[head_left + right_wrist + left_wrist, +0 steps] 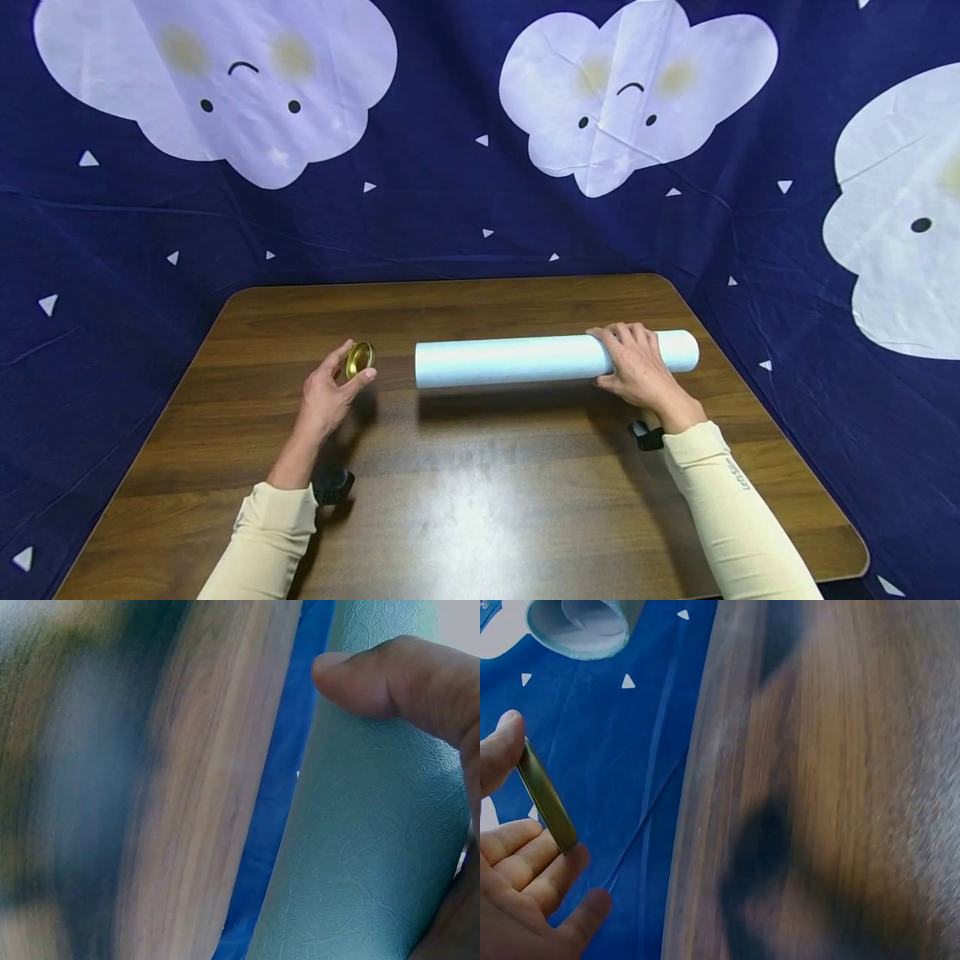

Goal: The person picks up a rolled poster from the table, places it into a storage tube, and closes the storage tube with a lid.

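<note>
A long pale-blue tube [510, 362] lies level, its shadow below it on the table. My right hand [637, 367] grips it near its right end; in the right wrist view the thumb of that hand [420, 690] presses along the tube's textured surface [360, 840]. To the left of the tube, my left hand [330, 396] pinches a round gold lid [360, 358] between thumb and fingers. The left wrist view shows the lid [547, 799] edge-on in the left hand [532, 885], apart from the tube's open end [581, 634], which has white material inside.
Both hands are over a brown wooden table [465, 467] with rounded corners. Behind and beside it hangs a dark blue cloth [442, 217] printed with white clouds and small triangles. A black device [333, 487] is strapped at the left wrist, another [647, 435] at the right.
</note>
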### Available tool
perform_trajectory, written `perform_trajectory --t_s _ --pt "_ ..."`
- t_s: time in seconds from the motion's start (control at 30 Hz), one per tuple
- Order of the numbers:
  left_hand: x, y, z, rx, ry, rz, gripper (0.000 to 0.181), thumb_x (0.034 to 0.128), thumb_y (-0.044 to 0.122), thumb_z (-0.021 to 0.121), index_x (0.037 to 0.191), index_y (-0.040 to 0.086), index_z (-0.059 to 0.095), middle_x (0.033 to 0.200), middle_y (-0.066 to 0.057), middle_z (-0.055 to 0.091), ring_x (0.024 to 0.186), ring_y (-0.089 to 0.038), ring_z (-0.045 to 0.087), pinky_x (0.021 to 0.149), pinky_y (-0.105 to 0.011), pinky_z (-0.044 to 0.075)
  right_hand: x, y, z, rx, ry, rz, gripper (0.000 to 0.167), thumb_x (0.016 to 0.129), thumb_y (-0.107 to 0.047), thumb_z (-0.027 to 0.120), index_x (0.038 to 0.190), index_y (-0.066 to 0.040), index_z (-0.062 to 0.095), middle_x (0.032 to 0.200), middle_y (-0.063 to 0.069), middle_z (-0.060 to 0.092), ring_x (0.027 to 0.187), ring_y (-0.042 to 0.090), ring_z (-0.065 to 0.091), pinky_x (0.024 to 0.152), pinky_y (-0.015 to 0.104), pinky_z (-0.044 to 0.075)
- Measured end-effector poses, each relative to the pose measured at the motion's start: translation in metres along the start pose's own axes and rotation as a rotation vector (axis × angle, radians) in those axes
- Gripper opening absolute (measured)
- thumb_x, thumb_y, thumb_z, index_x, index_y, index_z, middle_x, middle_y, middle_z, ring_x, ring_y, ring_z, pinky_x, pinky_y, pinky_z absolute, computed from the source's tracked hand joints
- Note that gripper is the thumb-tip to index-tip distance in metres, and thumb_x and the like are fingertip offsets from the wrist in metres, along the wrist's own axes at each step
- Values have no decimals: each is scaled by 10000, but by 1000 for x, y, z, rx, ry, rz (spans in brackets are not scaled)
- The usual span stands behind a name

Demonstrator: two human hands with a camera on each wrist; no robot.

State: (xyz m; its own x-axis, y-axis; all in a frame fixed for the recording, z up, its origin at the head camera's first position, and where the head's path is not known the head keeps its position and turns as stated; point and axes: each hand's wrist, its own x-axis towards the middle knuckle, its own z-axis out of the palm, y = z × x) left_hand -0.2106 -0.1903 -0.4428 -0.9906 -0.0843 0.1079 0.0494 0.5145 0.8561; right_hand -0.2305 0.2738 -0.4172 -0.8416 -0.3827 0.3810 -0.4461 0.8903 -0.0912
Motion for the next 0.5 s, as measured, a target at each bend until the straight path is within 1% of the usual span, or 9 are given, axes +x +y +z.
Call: perform_trajectory --t_s 0.27,0.37,0.5 --pt "-10 3 10 -124 3 31 661 875 283 667 1439 90 383 1509 -127 368 1361 -337 397 1113 -466 339 1 0 1 -4 -3 -5 792 607 -204 870 1295 -124 485 1147 181 543 1072 411 441 958 585 294" --pt "-13 5 14 -146 6 46 652 871 256 674 1434 86 391 1497 -134 385 1348 -329 418 1106 -464 349 0 0 1 -4 -4 -3 794 605 -202 870 1295 -124 484 1145 179 543 1071 410 440 956 584 294" --pt "-15 6 18 -174 -4 48 654 868 233 680 1435 86 389 1491 -138 393 1348 -316 421 1109 -462 346 0 0 0 -4 -4 -2 794 605 -201 870 1294 -124 484 1146 180 543 1072 411 438 957 585 293"
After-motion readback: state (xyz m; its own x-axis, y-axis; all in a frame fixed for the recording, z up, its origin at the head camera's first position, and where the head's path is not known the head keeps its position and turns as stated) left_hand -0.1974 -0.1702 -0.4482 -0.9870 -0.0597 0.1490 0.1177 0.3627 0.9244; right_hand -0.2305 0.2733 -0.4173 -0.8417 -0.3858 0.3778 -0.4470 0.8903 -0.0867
